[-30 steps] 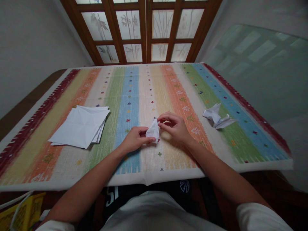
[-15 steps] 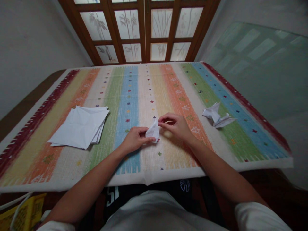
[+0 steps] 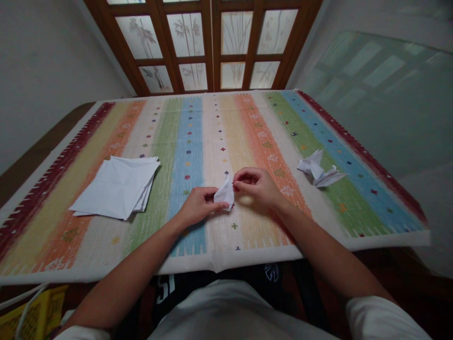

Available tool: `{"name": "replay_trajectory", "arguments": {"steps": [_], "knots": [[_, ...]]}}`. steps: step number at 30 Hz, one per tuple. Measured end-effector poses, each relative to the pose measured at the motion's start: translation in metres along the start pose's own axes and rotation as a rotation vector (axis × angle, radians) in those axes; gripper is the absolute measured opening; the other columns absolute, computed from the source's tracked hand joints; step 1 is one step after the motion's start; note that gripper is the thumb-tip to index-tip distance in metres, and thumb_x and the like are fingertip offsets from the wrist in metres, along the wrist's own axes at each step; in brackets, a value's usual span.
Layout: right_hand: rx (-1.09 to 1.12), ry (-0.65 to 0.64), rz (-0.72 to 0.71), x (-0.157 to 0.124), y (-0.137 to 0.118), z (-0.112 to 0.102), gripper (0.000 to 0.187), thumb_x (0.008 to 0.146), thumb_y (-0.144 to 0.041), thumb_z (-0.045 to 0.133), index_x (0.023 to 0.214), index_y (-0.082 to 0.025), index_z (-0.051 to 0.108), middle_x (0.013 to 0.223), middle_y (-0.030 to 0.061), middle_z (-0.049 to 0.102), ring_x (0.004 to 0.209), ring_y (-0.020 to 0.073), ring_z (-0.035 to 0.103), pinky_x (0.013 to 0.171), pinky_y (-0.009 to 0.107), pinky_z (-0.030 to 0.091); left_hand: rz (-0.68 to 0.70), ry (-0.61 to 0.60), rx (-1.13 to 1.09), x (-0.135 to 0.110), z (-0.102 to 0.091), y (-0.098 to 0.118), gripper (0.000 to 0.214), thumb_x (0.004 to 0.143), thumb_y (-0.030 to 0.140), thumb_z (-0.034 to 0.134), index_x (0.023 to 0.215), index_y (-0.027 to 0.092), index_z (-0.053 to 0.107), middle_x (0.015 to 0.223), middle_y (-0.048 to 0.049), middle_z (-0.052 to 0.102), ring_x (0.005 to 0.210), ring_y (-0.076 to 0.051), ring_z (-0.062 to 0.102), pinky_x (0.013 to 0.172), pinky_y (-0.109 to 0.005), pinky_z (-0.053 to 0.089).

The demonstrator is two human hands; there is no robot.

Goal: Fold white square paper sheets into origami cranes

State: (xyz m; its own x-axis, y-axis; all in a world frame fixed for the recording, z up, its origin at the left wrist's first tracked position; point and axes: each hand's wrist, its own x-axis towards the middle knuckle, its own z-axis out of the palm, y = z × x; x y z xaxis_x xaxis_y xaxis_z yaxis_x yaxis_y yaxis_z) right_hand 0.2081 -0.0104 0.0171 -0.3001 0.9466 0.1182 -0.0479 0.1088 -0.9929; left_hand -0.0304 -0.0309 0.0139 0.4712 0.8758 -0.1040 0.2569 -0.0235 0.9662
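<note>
A small piece of folded white paper (image 3: 224, 194), pointed at the top, stands tilted between my hands near the middle of the table. My left hand (image 3: 199, 205) pinches it from the left, with the thumb across its lower front and the fingers behind. My right hand (image 3: 257, 186) is closed in a pinch at the paper's right edge, thumb and index finger together. The fingertips hide whatever bit of the paper lies between them. Off to the right sits a folded white paper crane (image 3: 319, 171) with its wings spread.
A loose stack of white paper sheets (image 3: 116, 186) lies on the left of the striped tablecloth (image 3: 193, 141). A yellow plastic basket (image 3: 33, 311) is below the table's front left edge. Wooden doors (image 3: 212, 47) stand behind, and a glass panel (image 3: 382, 104) leans at the right.
My right hand's fingers have curled slightly more and shifted a little at the paper's right edge. My left hand and the folded paper stay nearly in place.
</note>
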Motion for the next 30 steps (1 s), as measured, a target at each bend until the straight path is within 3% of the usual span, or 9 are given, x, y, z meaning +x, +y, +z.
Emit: {"name": "replay_trajectory", "arguments": {"steps": [7,30], "knots": [[-0.003,0.019,0.037,-0.0001,-0.0010,-0.0003,0.031,0.076,-0.046,0.097,0.080,-0.021,0.079,0.076,0.0025,0.077,0.069,0.0170,0.073,0.070,0.031,0.064,-0.047,-0.025,0.015,-0.0003,-0.0002,-0.0011,0.034,0.081,0.044,0.089,0.093,0.013,0.083,0.076,-0.0054,0.076,0.064,-0.015,0.064,0.059,-0.025,0.044],[0.100,0.063,0.118,-0.0008,0.0043,0.0079,0.031,0.072,-0.037,0.098,0.077,-0.022,0.072,0.079,0.0006,0.073,0.071,0.0150,0.069,0.068,0.029,0.060,0.035,-0.001,0.150,-0.0018,0.0005,-0.0033,0.035,0.084,0.048,0.085,0.089,0.014,0.082,0.070,-0.0011,0.068,0.062,-0.013,0.054,0.056,-0.024,0.035]]}}
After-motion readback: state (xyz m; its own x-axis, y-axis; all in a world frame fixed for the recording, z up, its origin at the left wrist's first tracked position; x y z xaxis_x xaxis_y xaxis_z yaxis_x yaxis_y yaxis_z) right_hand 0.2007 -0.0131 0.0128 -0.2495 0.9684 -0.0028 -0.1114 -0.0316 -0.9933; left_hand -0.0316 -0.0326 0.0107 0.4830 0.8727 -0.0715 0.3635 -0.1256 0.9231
